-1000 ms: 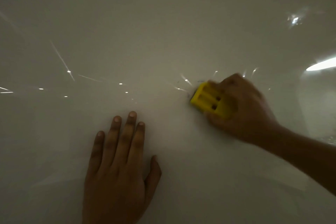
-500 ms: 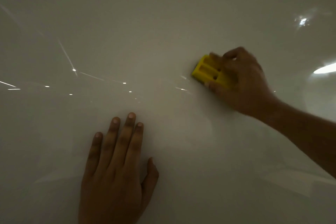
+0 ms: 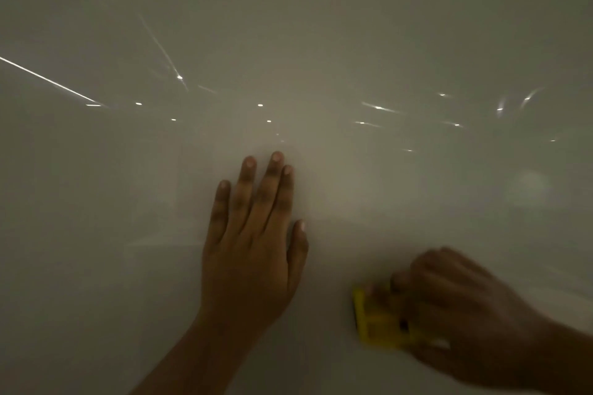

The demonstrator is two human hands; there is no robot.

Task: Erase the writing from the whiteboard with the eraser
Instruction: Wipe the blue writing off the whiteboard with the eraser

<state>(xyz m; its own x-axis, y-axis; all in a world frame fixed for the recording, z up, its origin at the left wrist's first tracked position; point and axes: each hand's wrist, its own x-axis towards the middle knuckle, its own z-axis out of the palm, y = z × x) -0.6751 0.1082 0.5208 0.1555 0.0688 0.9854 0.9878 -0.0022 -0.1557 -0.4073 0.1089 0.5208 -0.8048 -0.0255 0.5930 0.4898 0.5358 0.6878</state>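
Observation:
The whiteboard [image 3: 321, 26] fills the whole view, glossy and dim, and I can make out no writing on it. My left hand [image 3: 253, 240] lies flat against the board at the centre, fingers apart and pointing up, holding nothing. My right hand [image 3: 462, 311] is at the lower right, blurred by motion, its fingers closed over a yellow eraser [image 3: 375, 324] pressed to the board. Only the eraser's left part shows; the rest is under my fingers.
Small bright light reflections and streaks [image 3: 378, 107] dot the board across the middle, with a long bright streak [image 3: 45, 78] at the left. Nothing else stands in view.
My right hand has swept the eraser from the upper right down to the lower right. The view has shifted, so my left hand sits higher and more central in frame.

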